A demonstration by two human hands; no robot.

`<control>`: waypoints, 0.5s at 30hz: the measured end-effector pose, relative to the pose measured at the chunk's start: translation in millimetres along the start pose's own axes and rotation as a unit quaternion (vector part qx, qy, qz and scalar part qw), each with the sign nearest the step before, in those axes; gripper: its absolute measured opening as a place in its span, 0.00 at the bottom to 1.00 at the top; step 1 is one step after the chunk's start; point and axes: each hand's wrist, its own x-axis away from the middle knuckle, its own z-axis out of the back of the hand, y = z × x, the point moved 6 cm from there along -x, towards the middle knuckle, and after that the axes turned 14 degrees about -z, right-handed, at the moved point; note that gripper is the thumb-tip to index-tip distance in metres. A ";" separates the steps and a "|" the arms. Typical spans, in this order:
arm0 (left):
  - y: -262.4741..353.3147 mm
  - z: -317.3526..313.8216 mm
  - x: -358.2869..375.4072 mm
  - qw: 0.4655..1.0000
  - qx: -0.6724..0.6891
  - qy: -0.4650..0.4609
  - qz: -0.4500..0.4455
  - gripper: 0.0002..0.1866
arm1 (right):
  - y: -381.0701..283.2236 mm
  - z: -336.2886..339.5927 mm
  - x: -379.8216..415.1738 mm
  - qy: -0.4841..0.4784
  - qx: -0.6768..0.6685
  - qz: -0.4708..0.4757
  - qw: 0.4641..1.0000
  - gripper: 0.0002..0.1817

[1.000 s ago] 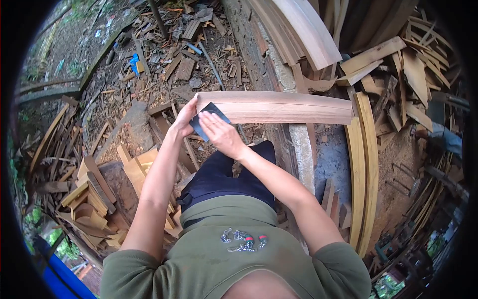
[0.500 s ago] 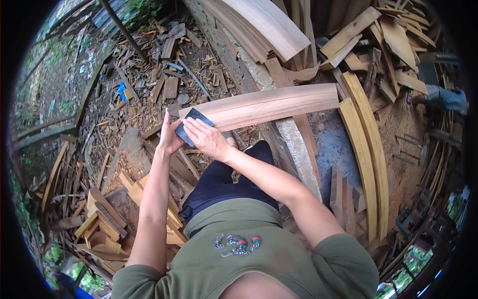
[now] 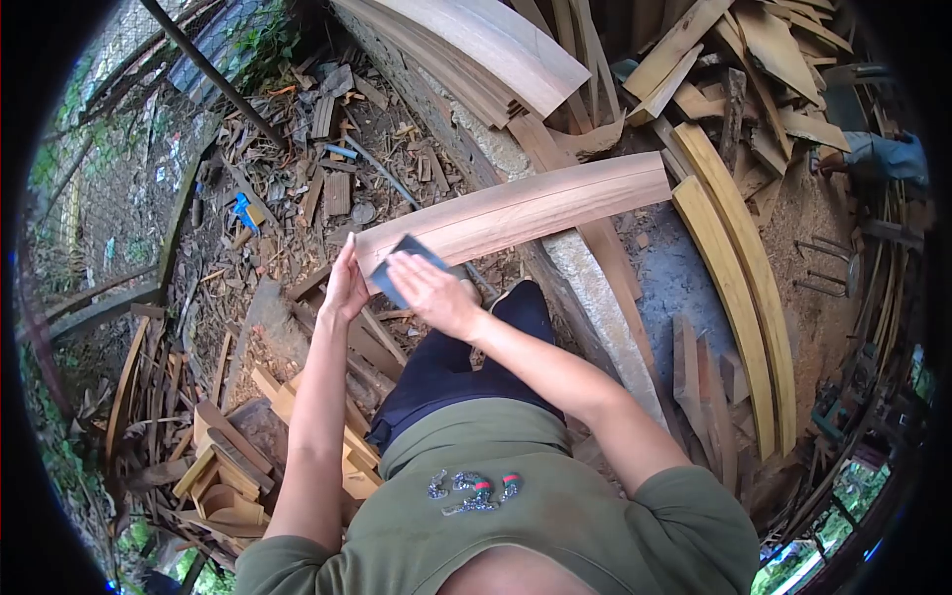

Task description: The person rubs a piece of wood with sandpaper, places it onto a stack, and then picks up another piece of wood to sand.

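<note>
A curved reddish board (image 3: 535, 203) lies across a concrete ledge, its near-left end over the debris-strewn ground. My left hand (image 3: 346, 283) holds that left end, with the thumb or fingers raised along its edge. My right hand (image 3: 432, 291) presses flat on a dark sheet (image 3: 408, 248), which looks like sandpaper, with its fingers stretched over it. The sheet rests on the board near the left end and overhangs its lower edge. A thin line runs along the board's face.
Two yellowish curved pieces (image 3: 739, 258) lie at right. Stacked curved boards (image 3: 506, 45) are above, with scrap wood (image 3: 769, 59) at upper right. More offcuts (image 3: 223, 466) sit at lower left. Another person's arm or leg in blue (image 3: 888, 159) shows at far right.
My right hand and the dark sheet have shifted slightly right along the board, and the sheet has turned. My left hand has moved slightly right and down. The whole view has shifted a little.
</note>
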 end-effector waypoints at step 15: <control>0.5 -1.1 7.6 0.996 0.068 0.058 -0.009 0.42 | -24.9 -17.8 -21.1 0.054 -0.051 -0.059 0.995 0.22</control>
